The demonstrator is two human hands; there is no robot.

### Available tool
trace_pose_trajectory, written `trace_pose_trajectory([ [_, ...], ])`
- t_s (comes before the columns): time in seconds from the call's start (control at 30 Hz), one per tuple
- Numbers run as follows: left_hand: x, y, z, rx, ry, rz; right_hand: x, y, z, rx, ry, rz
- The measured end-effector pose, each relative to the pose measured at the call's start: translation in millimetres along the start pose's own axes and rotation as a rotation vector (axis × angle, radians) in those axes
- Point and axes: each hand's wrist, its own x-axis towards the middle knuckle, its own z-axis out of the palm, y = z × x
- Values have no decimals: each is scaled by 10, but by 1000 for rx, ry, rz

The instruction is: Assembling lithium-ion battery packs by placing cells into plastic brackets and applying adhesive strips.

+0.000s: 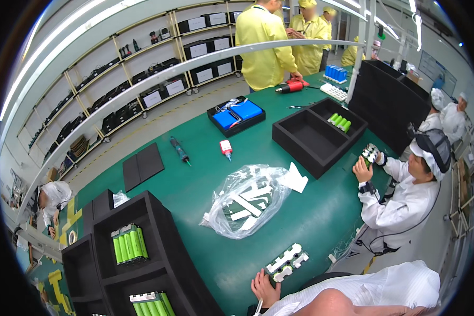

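Near the lower edge, my left hand (265,288) grips the left end of a white battery holder (285,258), its fingers at the corners. The holder has cut-outs with dark round spots between its white strips. A white sleeve fills the lower right; my right hand does not show. Beyond the holder lies a clear plastic bag (247,203) of white strips. To the left, a black foam tray (160,231) has compartments holding a green battery pack (130,245) and a second green pack (151,304).
A co-worker (405,184) at the right holds a similar part. Farther back are a black divided box (321,134) with green cells, a tray of blue packs (237,117), a red-and-white bottle (226,149), an electric screwdriver (180,151), black foam sheets (143,166) and a red heat gun (292,87).
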Motion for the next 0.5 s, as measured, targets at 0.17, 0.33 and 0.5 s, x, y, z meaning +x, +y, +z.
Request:
trace_pose_trajectory([
  [0.17, 20, 67, -104, 37, -76, -43, 131, 123, 78, -59, -43, -37],
  [0.33, 58, 110, -146, 54, -88, -57, 340, 323, 181, -129, -94, -70],
  [0.5, 15, 102, -150, 52, -57, -28, 741, 491, 323, -239, -169, -161],
])
